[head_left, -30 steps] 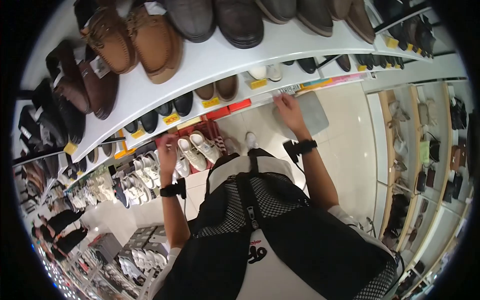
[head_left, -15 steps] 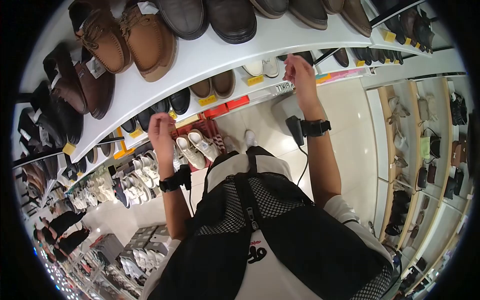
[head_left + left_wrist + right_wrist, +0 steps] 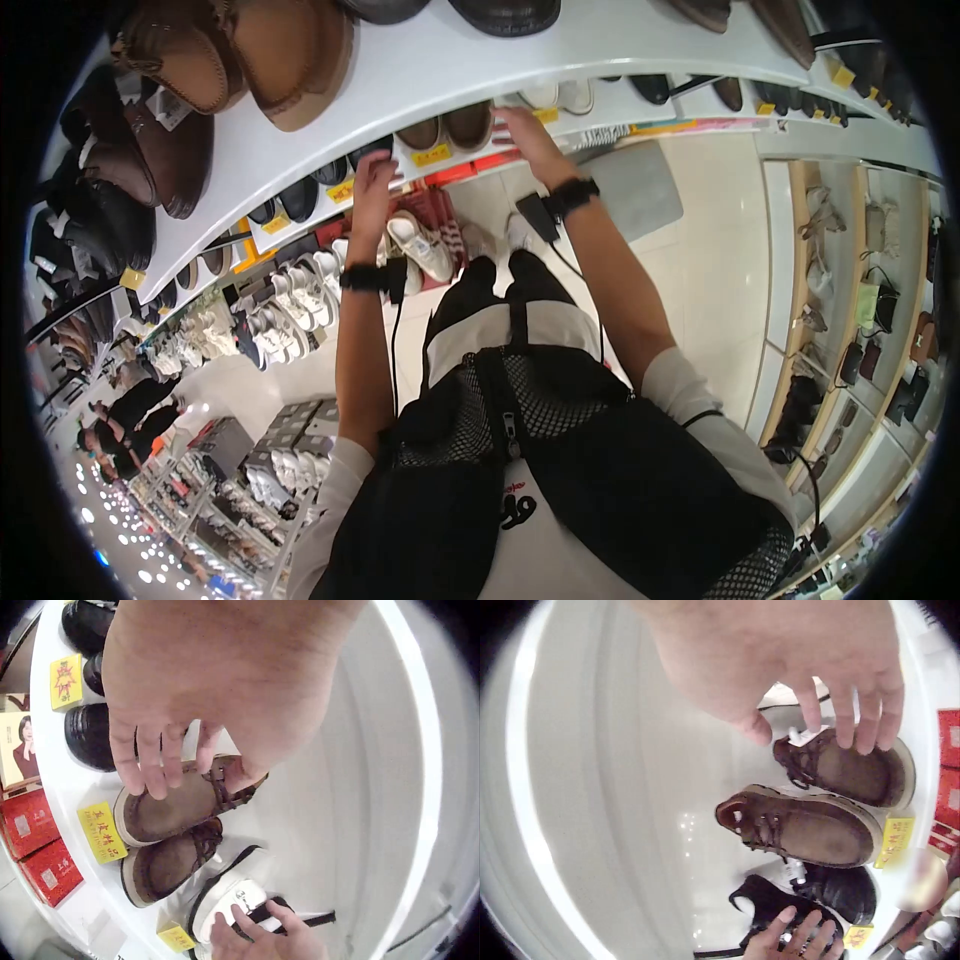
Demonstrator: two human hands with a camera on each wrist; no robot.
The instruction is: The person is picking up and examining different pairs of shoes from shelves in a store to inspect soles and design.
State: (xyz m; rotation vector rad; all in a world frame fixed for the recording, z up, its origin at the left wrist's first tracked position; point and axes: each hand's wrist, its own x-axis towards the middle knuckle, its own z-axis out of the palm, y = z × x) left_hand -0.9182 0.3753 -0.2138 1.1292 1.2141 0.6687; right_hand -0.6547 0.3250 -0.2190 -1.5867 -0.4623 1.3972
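Note:
A pair of brown lace-up shoes stands on the lower white shelf, one shoe (image 3: 169, 806) with a tan toe facing out. My left hand (image 3: 372, 188) is left of the pair, fingers loosely extended; in the left wrist view the left hand (image 3: 217, 682) overlaps the nearer brown shoe. On the pair's other side is my right hand (image 3: 530, 142), fingers spread. The right wrist view has this right hand (image 3: 795, 667) over one brown shoe (image 3: 851, 769), with the second brown shoe (image 3: 802, 829) beside it. Neither hand grips anything.
Black shoes (image 3: 840, 889) flank the brown pair on one side, a white shoe (image 3: 232, 896) on the other. A yellow price card (image 3: 103, 832) stands at the shelf front. An upper shelf (image 3: 400, 85) with brown loafers overhangs; red boxes (image 3: 49, 870) sit below.
My right hand went up from low on the right, then left toward the brown shoes. My left hand moved up and right toward them. The head view has shifted slightly.

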